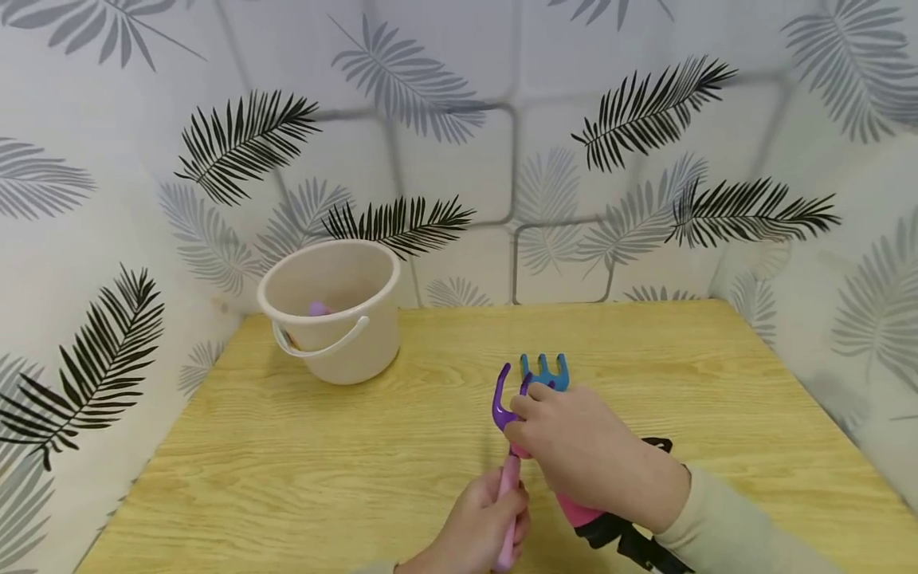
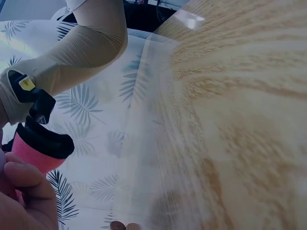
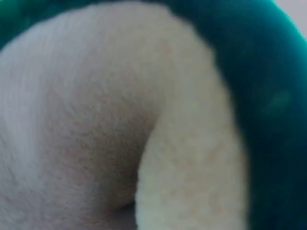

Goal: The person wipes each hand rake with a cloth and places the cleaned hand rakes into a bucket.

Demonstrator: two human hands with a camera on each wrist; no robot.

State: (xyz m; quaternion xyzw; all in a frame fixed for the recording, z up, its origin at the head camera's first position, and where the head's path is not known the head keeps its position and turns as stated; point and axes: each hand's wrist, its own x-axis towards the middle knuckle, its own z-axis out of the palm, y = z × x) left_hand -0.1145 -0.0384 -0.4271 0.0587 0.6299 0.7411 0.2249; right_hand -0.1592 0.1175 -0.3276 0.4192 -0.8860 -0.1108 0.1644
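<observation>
In the head view, my left hand [image 1: 476, 522] grips the pink handle [image 1: 508, 486] of a toy rake with curved purple tines [image 1: 500, 405]. The right hand [image 1: 584, 446] comes over from the right and holds the rake where the purple head meets the handle, its fingers curled and partly hiding it. Just beyond the right knuckles show the tines of a blue toy rake [image 1: 551, 373]; the rest of it is hidden behind the hand. Part of the left hand [image 2: 29, 201] appears at the lower left of the left wrist view. Blurred skin and dark teal fill the right wrist view.
A cream bucket [image 1: 358, 351] with a white handle stands at the back left of the wooden table [image 1: 301, 470], something purple inside it. Leaf-patterned sheeting [image 1: 445, 175] rises behind and at both sides. A pink and black piece [image 1: 598, 526] shows under the right wrist.
</observation>
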